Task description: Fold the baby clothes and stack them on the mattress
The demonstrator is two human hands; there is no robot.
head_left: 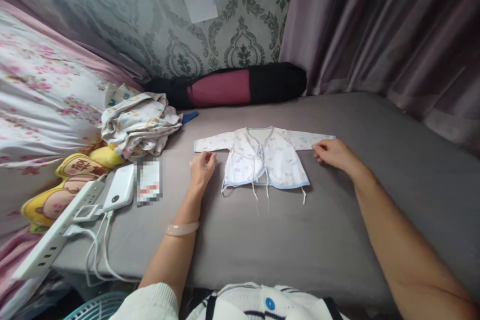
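A white baby shirt (pixel 242 162) with pale blue trim and a faint print lies spread flat on the grey bed sheet (pixel 285 240). Both sleeves stretch out sideways, and thin white tie strings hang from its front and hem. My left hand (pixel 203 169) rests just below the sleeve on the left, fingers loosely curled and a little apart, with nothing visible in them. At the opposite cuff, my right hand (pixel 333 155) has thumb and fingers pinched at the sleeve's lower edge. A pale bangle (pixel 182 229) circles my left wrist.
Crumpled printed cloth (pixel 140 120) lies at the left, beside a yellow plush toy (pixel 48 205). Nearer are a white power strip (pixel 52 240), a white power bank (pixel 119 187) with cables and a blurred packet (pixel 149 182). A black and maroon bag (pixel 221 87) lies along the wall.
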